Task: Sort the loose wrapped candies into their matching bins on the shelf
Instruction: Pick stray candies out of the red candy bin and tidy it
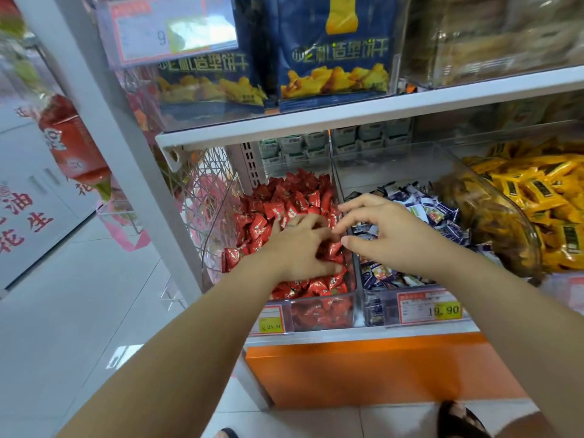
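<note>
A clear bin [316, 314] full of red wrapped candies [278, 203] sits at the left of the lower shelf. Beside it, a second clear bin [379, 308] holds blue-and-white wrapped candies [423, 207]. My left hand [297, 245] lies on the red candies with its fingers curled into the pile. My right hand [385, 229] hovers over the divider between the two bins, fingers bent and spread, thumb pointing left. Whether either hand holds a candy is hidden.
A curved clear bin [493, 216] of yellow wrapped candies [543, 191] fills the right side. Price tags [429, 308] hang on the bin fronts. Blue snack bags [335, 49] stand on the shelf above. An orange base panel [363, 368] runs below; tiled floor lies left.
</note>
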`<state>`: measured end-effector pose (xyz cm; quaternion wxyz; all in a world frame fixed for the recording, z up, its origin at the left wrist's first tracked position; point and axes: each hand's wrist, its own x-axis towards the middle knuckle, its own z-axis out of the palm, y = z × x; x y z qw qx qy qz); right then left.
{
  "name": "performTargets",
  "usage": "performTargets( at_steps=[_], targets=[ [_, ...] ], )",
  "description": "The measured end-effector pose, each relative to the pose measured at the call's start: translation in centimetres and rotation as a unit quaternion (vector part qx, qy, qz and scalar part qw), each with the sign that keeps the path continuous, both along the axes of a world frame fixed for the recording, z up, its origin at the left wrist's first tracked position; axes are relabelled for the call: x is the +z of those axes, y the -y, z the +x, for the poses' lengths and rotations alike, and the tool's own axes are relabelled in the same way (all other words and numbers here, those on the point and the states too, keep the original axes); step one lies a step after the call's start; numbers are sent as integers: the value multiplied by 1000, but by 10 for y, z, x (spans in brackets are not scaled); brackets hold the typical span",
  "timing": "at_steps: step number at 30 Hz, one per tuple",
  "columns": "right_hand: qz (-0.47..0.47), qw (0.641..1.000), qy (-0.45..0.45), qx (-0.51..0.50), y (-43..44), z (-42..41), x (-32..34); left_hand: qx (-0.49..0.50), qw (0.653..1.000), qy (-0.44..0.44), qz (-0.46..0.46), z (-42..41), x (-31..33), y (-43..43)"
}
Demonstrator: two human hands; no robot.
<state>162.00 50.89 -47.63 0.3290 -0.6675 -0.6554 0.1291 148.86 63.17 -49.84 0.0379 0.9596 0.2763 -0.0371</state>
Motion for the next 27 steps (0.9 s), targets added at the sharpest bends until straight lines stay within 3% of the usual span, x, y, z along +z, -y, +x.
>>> performTargets(
  at_steps=[9,27],
  targets=[
    [-21,1000,19,9,3,0,3,-17,996,-86,-17,-29,2,-2],
    [-29,999,22,11,4,-1,4,-23,995,53,-78,-63,10,-28]
  ],
)
